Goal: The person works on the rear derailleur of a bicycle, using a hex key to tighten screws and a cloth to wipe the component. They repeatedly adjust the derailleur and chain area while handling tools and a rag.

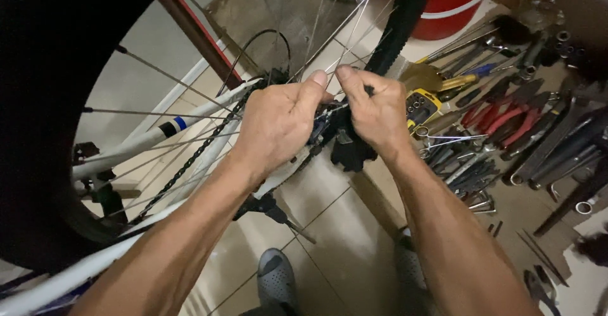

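My left hand (277, 125) and my right hand (375, 110) meet at the rear hub of a white bicycle frame (145, 140). Both hands pinch a thin silver cable (329, 108) just above the black rear derailleur (345, 144). The left thumb presses near the cable from the left. The right thumb and forefinger are closed on it from the right. A black chain (190, 164) runs down-left from under my left hand. Silver spokes (335, 34) fan upward to the black tyre (402, 18). The hub itself is hidden behind my hands.
Many hand tools lie spread on the floor at right: red-handled pliers (506, 116), wrenches (557, 145), a yellow tool (421, 104). A red bucket (453, 2) stands at the top. My grey shoe (277, 281) is on the tiled floor below. A big black tyre (44, 101) fills the left.
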